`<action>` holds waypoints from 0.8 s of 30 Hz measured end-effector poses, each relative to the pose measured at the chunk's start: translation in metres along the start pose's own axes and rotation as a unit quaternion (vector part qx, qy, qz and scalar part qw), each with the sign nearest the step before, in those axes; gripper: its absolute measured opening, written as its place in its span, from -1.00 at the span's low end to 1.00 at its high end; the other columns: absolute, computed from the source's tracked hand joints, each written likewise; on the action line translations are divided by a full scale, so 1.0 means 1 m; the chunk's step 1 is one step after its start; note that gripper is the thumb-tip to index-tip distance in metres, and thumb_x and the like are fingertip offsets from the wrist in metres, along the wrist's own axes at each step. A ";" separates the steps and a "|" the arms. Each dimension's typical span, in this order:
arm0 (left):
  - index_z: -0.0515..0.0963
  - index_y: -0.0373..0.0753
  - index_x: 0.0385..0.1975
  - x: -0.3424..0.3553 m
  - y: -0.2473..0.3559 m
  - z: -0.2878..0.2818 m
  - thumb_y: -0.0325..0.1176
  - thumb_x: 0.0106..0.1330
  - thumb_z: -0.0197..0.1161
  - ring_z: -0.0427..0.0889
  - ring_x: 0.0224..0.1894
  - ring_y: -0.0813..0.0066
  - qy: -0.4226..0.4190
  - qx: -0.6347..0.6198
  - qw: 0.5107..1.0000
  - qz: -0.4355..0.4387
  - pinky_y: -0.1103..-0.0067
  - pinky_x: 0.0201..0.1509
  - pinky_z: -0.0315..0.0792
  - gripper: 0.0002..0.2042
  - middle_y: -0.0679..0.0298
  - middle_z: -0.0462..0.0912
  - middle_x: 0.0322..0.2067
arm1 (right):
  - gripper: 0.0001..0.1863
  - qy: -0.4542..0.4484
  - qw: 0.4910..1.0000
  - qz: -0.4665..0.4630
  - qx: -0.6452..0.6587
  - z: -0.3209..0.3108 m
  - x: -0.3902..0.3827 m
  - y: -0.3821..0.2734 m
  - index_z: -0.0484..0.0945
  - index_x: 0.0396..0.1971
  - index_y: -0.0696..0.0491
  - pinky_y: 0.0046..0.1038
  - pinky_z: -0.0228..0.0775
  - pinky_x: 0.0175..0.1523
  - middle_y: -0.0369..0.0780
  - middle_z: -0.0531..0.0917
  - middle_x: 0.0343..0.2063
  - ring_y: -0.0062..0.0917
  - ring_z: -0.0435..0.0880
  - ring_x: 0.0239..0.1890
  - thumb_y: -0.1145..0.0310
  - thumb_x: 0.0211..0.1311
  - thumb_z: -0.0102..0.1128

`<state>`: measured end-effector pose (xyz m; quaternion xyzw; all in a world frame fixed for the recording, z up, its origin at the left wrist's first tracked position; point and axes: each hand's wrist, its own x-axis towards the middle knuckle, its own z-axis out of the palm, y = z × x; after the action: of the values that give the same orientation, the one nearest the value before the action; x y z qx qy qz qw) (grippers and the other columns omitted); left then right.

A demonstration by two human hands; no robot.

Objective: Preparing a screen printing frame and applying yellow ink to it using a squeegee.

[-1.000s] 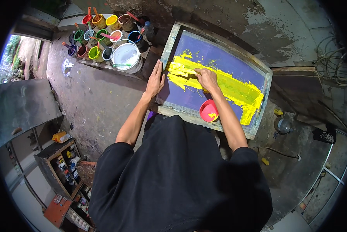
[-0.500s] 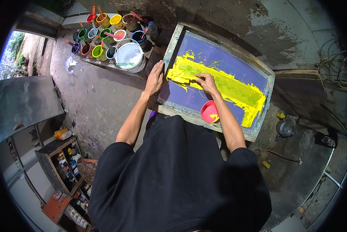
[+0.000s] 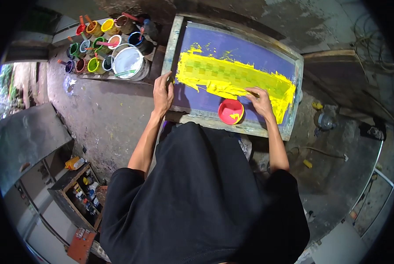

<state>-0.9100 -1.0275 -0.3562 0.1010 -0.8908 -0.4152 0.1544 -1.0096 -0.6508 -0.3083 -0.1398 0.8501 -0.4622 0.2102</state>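
Observation:
A wooden-framed printing screen (image 3: 299,79) lies before me, its purple mesh crossed by a wide band of yellow ink (image 3: 236,72). A checkered pattern shows through the ink. My left hand (image 3: 163,94) grips the frame's left rail with bent fingers. Over the right half of the mesh, my right hand (image 3: 260,101) pinches the right end of what looks like a squeegee (image 3: 225,89), thickly coated in yellow ink along the band's near edge. Its exact shape is hidden by ink. Close to that hand, a red bowl (image 3: 230,111) with a yellow smear inside sits at the screen's near side.
At the far left, a low bench holds several paint pots (image 3: 93,64) with sticks and a large white bucket (image 3: 128,61). A wooden shelf (image 3: 76,193) with small bottles stands at lower left. A clear plastic bottle (image 3: 326,120) and hose (image 3: 326,152) lie on the right-hand floor.
My right hand and the ink-coated squeegee have moved right along the mesh, uncovering more checkered pattern at the left. My left hand's fingers are more bent on the rail. The view has shifted slightly.

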 end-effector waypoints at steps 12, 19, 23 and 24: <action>0.50 -0.33 0.06 0.011 0.012 0.016 -0.57 0.25 0.13 0.53 0.04 0.04 -0.032 0.010 0.999 0.025 0.34 0.15 0.38 -0.65 0.01 0.57 -0.06 | -0.70 0.189 0.901 -0.118 -0.372 -0.009 -0.106 0.022 0.70 -0.23 -0.01 -0.33 0.23 -0.05 -0.23 0.58 -0.39 -0.37 0.57 -0.29 0.57 -0.02 0.29; 0.50 -0.33 0.06 -0.002 -0.020 -0.015 -0.55 0.27 0.12 0.53 0.04 0.05 0.041 0.032 0.997 -0.052 0.33 0.17 0.37 -0.66 0.00 0.57 -0.09 | -0.73 0.150 0.912 -0.127 -0.359 -0.018 -0.080 -0.006 0.69 -0.21 0.01 -0.33 0.24 -0.07 -0.20 0.60 -0.38 -0.33 0.58 -0.31 0.53 0.03 0.28; 0.45 -0.33 0.13 -0.011 -0.031 -0.022 -0.51 0.30 0.13 0.48 0.11 0.04 0.030 0.068 0.993 -0.087 0.33 0.23 0.33 -0.63 -0.01 0.55 -0.02 | -0.78 0.123 0.961 -0.066 -0.239 -0.003 -0.035 -0.037 0.67 -0.24 0.05 -0.27 0.34 -0.12 -0.15 0.63 -0.39 -0.25 0.62 -0.33 0.48 0.05 0.28; 0.41 -0.33 0.17 -0.017 -0.039 -0.018 -0.49 0.31 0.13 0.45 0.15 0.03 0.032 0.065 0.995 -0.074 0.34 0.26 0.31 -0.60 -0.02 0.52 0.04 | -0.79 0.109 0.958 -0.086 -0.251 0.007 -0.021 -0.036 0.66 -0.25 0.05 -0.24 0.38 -0.15 -0.14 0.64 -0.39 -0.22 0.63 -0.33 0.47 0.06 0.28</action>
<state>-0.8852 -1.0599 -0.3783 0.1900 -0.9005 -0.3633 0.1446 -0.9864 -0.6658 -0.2760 -0.2092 0.9412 -0.2630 0.0339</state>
